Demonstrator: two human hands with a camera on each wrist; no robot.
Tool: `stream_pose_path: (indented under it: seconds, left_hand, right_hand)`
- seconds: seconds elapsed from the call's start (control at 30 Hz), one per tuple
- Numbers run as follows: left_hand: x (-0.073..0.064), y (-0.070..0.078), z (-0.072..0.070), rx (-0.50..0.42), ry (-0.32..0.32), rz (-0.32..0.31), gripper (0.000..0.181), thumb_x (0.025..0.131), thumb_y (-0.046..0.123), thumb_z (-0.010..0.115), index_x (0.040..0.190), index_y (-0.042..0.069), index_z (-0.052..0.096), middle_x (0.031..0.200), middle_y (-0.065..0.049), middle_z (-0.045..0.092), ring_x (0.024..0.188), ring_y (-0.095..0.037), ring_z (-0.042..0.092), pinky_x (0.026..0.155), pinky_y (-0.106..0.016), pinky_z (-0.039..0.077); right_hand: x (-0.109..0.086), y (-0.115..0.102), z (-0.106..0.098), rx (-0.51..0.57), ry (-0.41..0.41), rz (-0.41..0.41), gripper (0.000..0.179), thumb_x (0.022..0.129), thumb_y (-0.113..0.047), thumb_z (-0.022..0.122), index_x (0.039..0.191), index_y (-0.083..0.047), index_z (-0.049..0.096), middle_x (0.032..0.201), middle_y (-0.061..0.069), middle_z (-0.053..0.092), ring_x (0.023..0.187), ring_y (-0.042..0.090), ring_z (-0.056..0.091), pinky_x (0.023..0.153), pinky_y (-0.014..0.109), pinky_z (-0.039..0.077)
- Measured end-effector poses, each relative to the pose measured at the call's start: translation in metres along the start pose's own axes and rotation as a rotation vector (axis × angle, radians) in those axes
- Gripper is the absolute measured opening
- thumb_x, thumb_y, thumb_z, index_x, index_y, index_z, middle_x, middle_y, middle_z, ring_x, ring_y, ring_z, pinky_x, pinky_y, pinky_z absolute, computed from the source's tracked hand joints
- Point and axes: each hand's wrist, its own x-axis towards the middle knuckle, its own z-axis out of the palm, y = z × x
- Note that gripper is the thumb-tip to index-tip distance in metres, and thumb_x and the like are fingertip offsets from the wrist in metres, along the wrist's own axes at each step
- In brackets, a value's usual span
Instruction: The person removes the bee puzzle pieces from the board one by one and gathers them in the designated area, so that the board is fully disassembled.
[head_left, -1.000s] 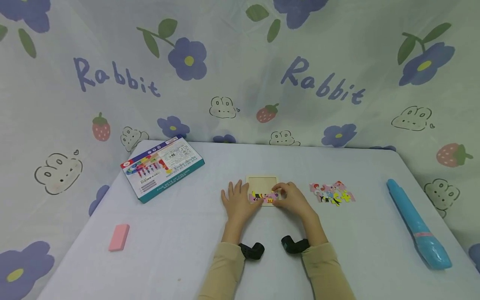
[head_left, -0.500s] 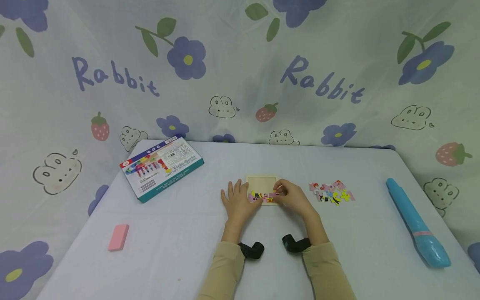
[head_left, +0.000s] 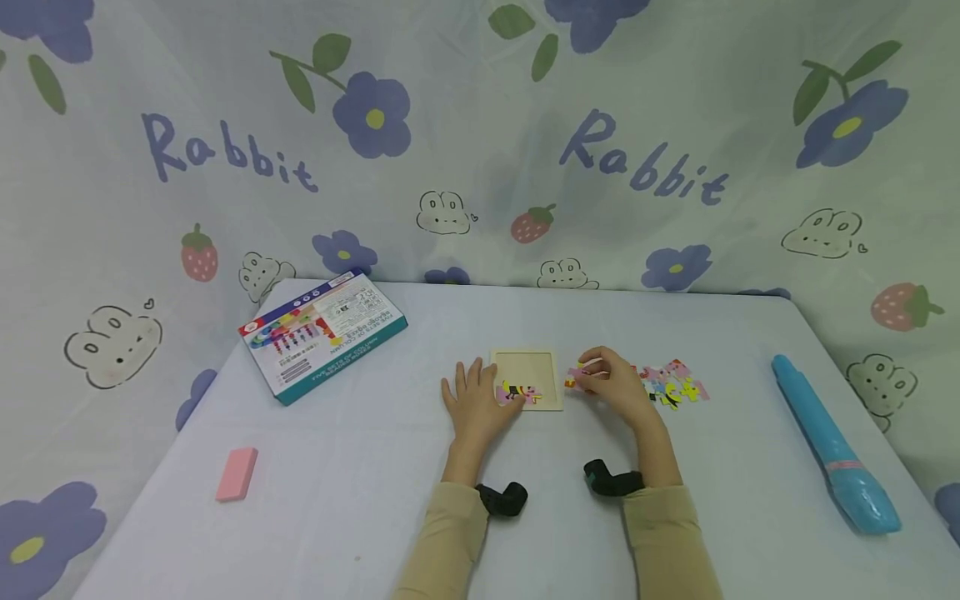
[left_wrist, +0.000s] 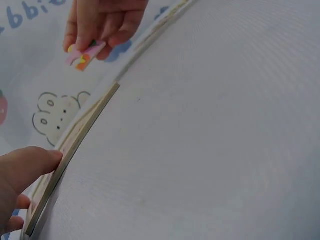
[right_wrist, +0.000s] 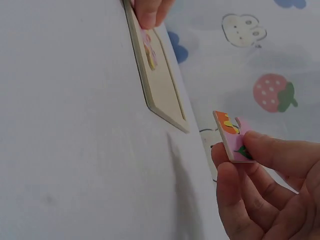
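A shallow wooden puzzle frame (head_left: 525,357) lies on the table, with joined puzzle pieces (head_left: 517,392) along its near side. Over its left edge rests my left hand (head_left: 477,404), fingers spread and fairly straight; the thumb (left_wrist: 47,157) presses at the near rim. My right hand (head_left: 617,383) is just right of the frame, raised off the table. Between thumb and fingers it pinches a pink puzzle piece (right_wrist: 235,137) with orange, yellow and green print. Behind that hand lie several loose puzzle pieces (head_left: 678,387), partly hidden by it.
A flat cardboard box (head_left: 322,333) sits at the back left, and a pink block (head_left: 237,474) lies nearer on the left. Along the right side stretches a long blue wrapped object (head_left: 836,450). A printed curtain (head_left: 480,150) hangs behind the table.
My right hand has lifted a puzzle piece out of the frame's near right corner and moved right with it. The left hand has stayed in place.
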Motion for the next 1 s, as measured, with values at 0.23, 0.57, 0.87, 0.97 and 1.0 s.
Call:
stream_pose_path:
  seconds: [0.23, 0.57, 0.87, 0.97, 1.0]
  left_hand:
    - [0.001, -0.001, 0.001, -0.002, -0.008, -0.004, 0.07, 0.075, 0.048, 0.069, 0.131, 0.011, 0.05, 0.144, -0.012, 0.036, 0.138, -0.037, 0.017, 0.106, -0.06, 0.005]
    - [0.0, -0.001, 0.001, -0.017, -0.01, -0.001, 0.069, 0.075, 0.047, 0.069, 0.131, 0.011, 0.05, 0.144, -0.013, 0.036, 0.138, -0.037, 0.017, 0.106, -0.06, 0.004]
    - [0.0, -0.003, 0.002, -0.02, -0.014, 0.003, 0.068, 0.075, 0.046, 0.068, 0.131, 0.011, 0.05, 0.144, -0.013, 0.036, 0.138, -0.037, 0.016, 0.106, -0.06, 0.003]
    - [-0.001, -0.003, 0.003, -0.018, -0.013, 0.004, 0.068, 0.075, 0.046, 0.068, 0.131, 0.011, 0.05, 0.144, -0.013, 0.036, 0.138, -0.037, 0.017, 0.106, -0.06, 0.004]
    - [-0.001, -0.003, 0.003, -0.018, -0.013, 0.004, 0.068, 0.075, 0.046, 0.068, 0.131, 0.011, 0.05, 0.144, -0.013, 0.036, 0.138, -0.037, 0.017, 0.106, -0.06, 0.004]
  right_hand:
    - [-0.004, 0.009, -0.019, 0.081, 0.042, 0.034, 0.039, 0.09, -0.019, 0.06, 0.124, -0.005, 0.048, 0.106, 0.018, 0.056, 0.075, 0.018, 0.065, 0.062, 0.029, 0.055]
    - [-0.017, 0.02, -0.046, 0.194, 0.194, 0.017, 0.044, 0.092, -0.022, 0.058, 0.129, -0.001, 0.045, 0.103, 0.013, 0.055, 0.069, 0.013, 0.067, 0.059, 0.026, 0.054]
    - [-0.028, 0.032, -0.065, 0.21, 0.361, 0.065, 0.044, 0.092, -0.019, 0.057, 0.131, -0.001, 0.045, 0.1, 0.003, 0.05, 0.07, 0.002, 0.063, 0.065, 0.017, 0.053]
    - [-0.031, 0.039, -0.071, 0.248, 0.401, 0.117, 0.045, 0.091, -0.019, 0.058, 0.132, -0.006, 0.046, 0.1, 0.0, 0.048, 0.071, 0.0, 0.062, 0.066, 0.015, 0.052]
    - [-0.032, 0.04, -0.073, 0.248, 0.409, 0.122, 0.046, 0.091, -0.018, 0.059, 0.133, -0.005, 0.045, 0.099, 0.0, 0.048, 0.071, 0.0, 0.062, 0.066, 0.015, 0.052]
